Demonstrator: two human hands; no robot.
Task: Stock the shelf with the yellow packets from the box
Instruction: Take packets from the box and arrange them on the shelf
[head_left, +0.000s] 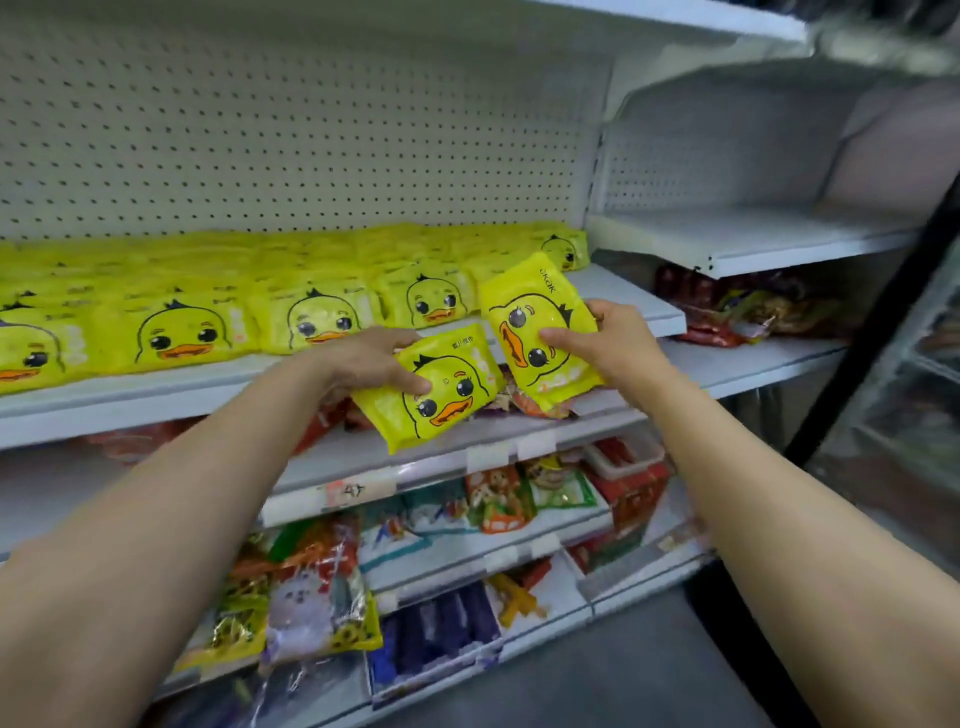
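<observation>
A: Yellow duck packet (540, 332) is sitting in the right hand (618, 343), grip pinching its right edge, long axis near upright, just beside the bare shelf (623, 306) end.

B: Left?

A: Left hand (363, 358) is pinching a second packet (431, 389), lying lower, farther from the gap. Right is going first, I'd say.

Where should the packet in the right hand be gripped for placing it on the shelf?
Probably as the right hand grips it: across the middle of the tilted yellow packet, from its right edge. That leaves its top end free to go into the shelf's bare right end.
</observation>
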